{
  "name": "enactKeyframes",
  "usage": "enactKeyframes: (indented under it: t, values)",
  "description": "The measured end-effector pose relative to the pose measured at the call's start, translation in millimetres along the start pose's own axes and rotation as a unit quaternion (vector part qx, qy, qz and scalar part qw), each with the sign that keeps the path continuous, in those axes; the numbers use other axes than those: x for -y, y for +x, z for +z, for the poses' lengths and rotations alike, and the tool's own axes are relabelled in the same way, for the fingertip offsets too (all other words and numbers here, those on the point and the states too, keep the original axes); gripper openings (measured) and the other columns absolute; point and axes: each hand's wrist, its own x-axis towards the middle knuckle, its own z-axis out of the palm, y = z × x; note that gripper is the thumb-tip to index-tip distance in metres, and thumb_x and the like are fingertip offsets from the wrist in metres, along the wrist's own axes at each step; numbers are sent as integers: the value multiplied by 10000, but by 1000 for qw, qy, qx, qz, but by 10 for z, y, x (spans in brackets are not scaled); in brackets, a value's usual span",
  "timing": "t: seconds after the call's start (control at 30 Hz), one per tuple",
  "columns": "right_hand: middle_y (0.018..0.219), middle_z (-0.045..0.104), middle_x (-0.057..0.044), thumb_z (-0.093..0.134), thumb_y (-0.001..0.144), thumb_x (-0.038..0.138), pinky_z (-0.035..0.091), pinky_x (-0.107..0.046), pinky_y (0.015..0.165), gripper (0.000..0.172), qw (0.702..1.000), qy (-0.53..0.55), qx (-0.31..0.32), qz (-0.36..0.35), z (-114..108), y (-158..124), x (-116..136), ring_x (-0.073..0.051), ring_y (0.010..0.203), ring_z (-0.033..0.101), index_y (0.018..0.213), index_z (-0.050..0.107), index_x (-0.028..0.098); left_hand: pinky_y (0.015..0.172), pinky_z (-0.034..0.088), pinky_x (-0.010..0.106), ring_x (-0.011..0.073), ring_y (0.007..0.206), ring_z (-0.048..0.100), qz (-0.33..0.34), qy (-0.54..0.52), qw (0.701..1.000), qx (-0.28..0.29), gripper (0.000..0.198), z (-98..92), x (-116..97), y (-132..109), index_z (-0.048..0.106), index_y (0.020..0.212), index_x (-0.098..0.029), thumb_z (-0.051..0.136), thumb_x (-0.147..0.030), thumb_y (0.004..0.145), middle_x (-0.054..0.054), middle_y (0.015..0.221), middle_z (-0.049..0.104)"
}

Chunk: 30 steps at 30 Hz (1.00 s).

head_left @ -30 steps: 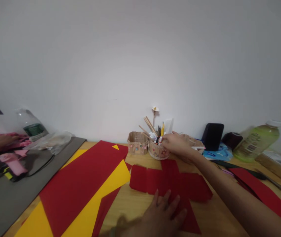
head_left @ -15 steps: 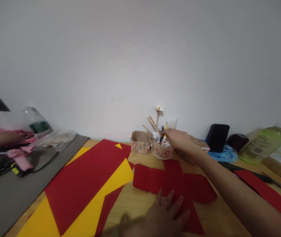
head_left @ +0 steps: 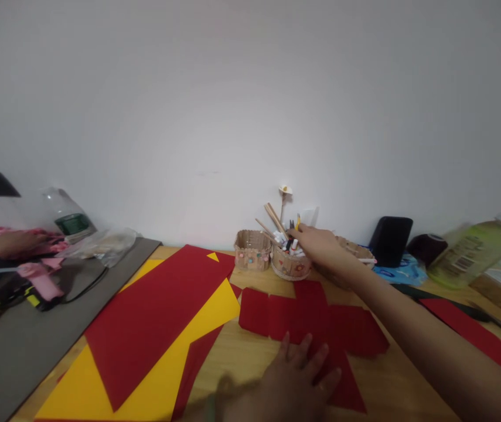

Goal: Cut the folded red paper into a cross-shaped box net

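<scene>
A red paper cut-out, shaped like an unfolded box with several panels, lies flat on the wooden table. My left hand rests over its near part with fingers spread. Farther off, my right hand reaches to a round, decorated holder filled with white-capped pens, wooden sticks and other slim tools. Its fingers are pinched together at the holder's top, beside a slim yellow tool; what lies between them is hidden. A small woven-looking basket stands just left of the holder.
Large red sheets and yellow sheets overlap on the left. Beyond them, a grey mat carries a pink glue gun, near another person's hand. On the right are a black object and a green-yellow bottle.
The view has shifted slightly. My right hand stays at the holder's top, its fingers slightly changed around the slim tools. My left hand remains spread on the red cut-out.
</scene>
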Motion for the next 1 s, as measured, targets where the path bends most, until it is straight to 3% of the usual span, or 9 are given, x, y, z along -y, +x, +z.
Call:
enactKeyframes:
  t: [0.2,0.4,0.67,1.0]
  values:
    - [1154,598,-78,553,920,273,549,-384,745,290,1000,-7,13,4,18,95,-7,-200,915,631,1194,546,176,1054,138,658,398,1389,120,21,16,1000,-9,630,38,31,-17,326,1423,-155,317,-535,921,155,1517,206]
    - [1130,609,-73,557,918,274,546,-385,749,262,1000,-20,17,-10,27,146,-17,-197,910,632,1156,567,166,1038,177,641,378,1394,124,25,42,999,-23,573,124,79,-3,301,1432,-177,267,-478,946,141,1522,210]
    - [1153,597,-77,557,919,261,551,-380,740,281,1000,-23,2,-19,26,74,-28,-199,914,630,1186,550,176,1049,146,642,403,1385,131,29,23,999,-25,686,50,47,-33,329,1417,-146,273,-599,905,171,1510,232]
    - [1115,618,-67,558,918,257,545,-377,750,224,999,23,-23,-16,23,64,-32,-190,904,632,1121,587,167,1045,145,638,380,1396,102,26,27,999,-21,561,85,60,-10,306,1428,-172,263,-462,950,143,1523,204]
